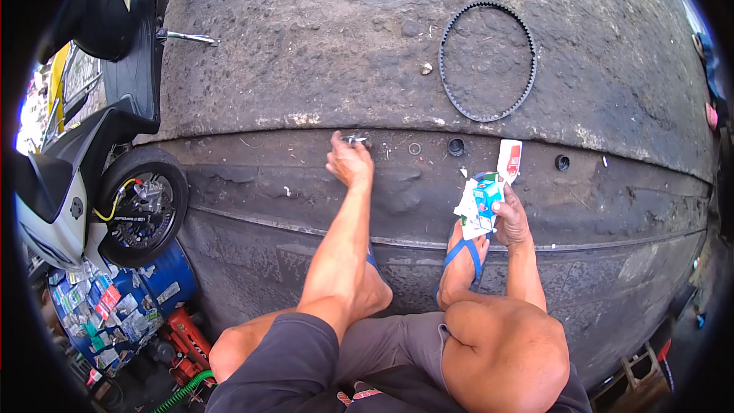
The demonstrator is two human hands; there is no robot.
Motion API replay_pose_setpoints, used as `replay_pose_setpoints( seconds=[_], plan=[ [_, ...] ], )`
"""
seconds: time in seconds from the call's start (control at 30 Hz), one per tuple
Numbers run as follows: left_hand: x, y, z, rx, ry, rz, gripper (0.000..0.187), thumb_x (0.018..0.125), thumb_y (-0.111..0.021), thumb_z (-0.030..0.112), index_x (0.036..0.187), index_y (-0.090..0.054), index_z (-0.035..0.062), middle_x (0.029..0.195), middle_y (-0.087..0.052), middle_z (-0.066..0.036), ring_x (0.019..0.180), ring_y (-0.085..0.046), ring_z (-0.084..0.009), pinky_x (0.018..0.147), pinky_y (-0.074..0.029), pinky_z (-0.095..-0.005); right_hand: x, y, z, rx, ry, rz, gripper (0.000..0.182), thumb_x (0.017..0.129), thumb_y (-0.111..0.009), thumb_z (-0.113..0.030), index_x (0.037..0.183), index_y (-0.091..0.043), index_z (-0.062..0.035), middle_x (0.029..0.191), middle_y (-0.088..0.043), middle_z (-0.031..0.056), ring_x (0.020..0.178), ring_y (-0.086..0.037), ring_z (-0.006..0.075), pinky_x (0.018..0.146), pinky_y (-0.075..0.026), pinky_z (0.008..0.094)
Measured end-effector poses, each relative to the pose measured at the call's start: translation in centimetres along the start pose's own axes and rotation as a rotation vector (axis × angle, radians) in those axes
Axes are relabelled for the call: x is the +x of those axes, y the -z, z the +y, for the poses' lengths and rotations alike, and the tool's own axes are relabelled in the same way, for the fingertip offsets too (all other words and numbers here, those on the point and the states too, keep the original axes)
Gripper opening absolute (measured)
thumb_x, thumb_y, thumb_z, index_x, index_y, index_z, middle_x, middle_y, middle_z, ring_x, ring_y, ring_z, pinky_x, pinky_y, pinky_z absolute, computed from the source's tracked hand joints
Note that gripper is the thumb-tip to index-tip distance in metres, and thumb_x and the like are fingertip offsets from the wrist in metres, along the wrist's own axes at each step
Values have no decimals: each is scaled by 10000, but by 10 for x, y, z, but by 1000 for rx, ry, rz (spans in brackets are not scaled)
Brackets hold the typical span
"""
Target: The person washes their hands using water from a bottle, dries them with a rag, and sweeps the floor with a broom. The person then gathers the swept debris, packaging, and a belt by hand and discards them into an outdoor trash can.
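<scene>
My left hand (pixel 350 164) reaches down to the dark ground with its fingers bent together around a small shiny metal piece (pixel 354 139); its kind is too small to tell. My right hand (pixel 511 218) grips a bundle of blue and white cardboard packaging (pixel 485 195), with torn white flaps hanging at its left. Just beyond it lies a white bottle with a red label (pixel 511 159). A thin ring (pixel 414 148) and a black cap (pixel 456 147) are on the ground between my hands. Farther right is another black cap (pixel 563 162).
A toothed black belt (pixel 487 116) lies on the rough ground ahead. At left stands a motorbike with its wheel (pixel 141 206) close by. Below it are a blue drum covered in stickers (pixel 170 279) and a red jack-like tool (pixel 186 340). My sandalled feet are under my arms.
</scene>
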State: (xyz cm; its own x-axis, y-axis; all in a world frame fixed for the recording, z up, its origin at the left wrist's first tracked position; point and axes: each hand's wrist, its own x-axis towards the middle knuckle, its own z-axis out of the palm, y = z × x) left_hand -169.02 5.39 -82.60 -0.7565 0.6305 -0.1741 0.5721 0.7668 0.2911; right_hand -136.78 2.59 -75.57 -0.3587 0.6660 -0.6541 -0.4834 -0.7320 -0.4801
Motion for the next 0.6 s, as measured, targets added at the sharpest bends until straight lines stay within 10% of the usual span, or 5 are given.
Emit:
replay_pose_setpoints(
  seconds=[0.43, 0.6],
  plan=[
    [14, -5, -36, -22, -367, 71, 119, 814, -630, 158, 896, -638, 73, 936, -634, -108, 932, -565, -313, 844, -415, -455, -11, 21, -11, 5, 114, 52, 654, 697, -677, -165, 1295, -449, -33, 1106, -612, 84, 997, -630, 196, 895, -516, 340],
    [-20, -4, 3, -179, -784, -442, 93, 801, -653, 147, 860, -635, 77, 863, -629, -100, 882, -571, -315, 815, -437, -433, -17, 23, -13, 26, 119, 68, 670, 697, -670, -163, 1309, -434, -27, 1106, -609, 89, 989, -634, 200, 873, -532, 336]
  ],
)
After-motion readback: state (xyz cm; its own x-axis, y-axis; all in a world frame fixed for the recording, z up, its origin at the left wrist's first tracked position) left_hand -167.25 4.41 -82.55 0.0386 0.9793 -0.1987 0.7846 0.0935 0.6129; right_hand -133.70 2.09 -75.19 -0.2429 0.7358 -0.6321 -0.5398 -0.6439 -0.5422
